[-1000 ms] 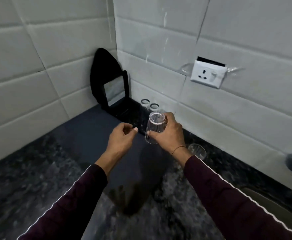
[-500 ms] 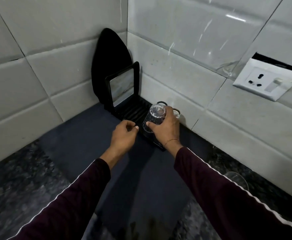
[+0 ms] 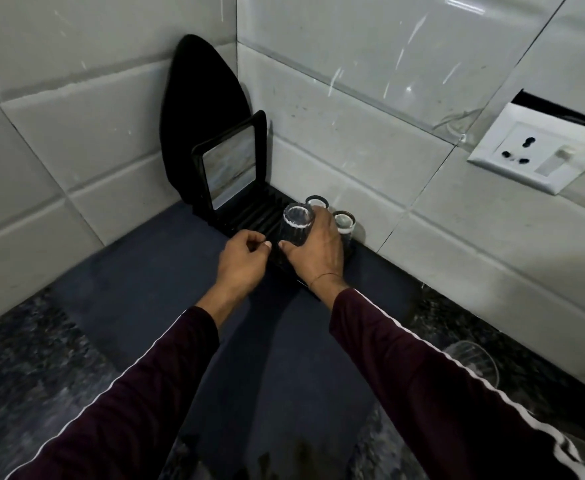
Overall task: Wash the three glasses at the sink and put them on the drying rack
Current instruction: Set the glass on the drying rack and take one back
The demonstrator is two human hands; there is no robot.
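Grey-tiled walls meet in a corner above a dark speckled countertop (image 3: 24, 368), on which a dark blue mat (image 3: 138, 278) lies. On the mat, in the corner, sits the black ribbed drying rack (image 3: 246, 216), the landmark for all that follows. Right hand (image 3: 315, 251): fingers curled round an inverted clear glass (image 3: 296, 226), held at the rack's near end, base uppermost; whether its rim touches the ribs cannot be told. Two further inverted glasses (image 3: 343, 221) stand on the rack just behind that hand, by the wall. Left hand (image 3: 244, 258): loosely curled, holding nothing, just beside the rack's near-left edge. Another clear glass (image 3: 471, 362) stands on the countertop well to the right of the rack. A white wall socket (image 3: 533, 150) is mounted above and right of the rack.
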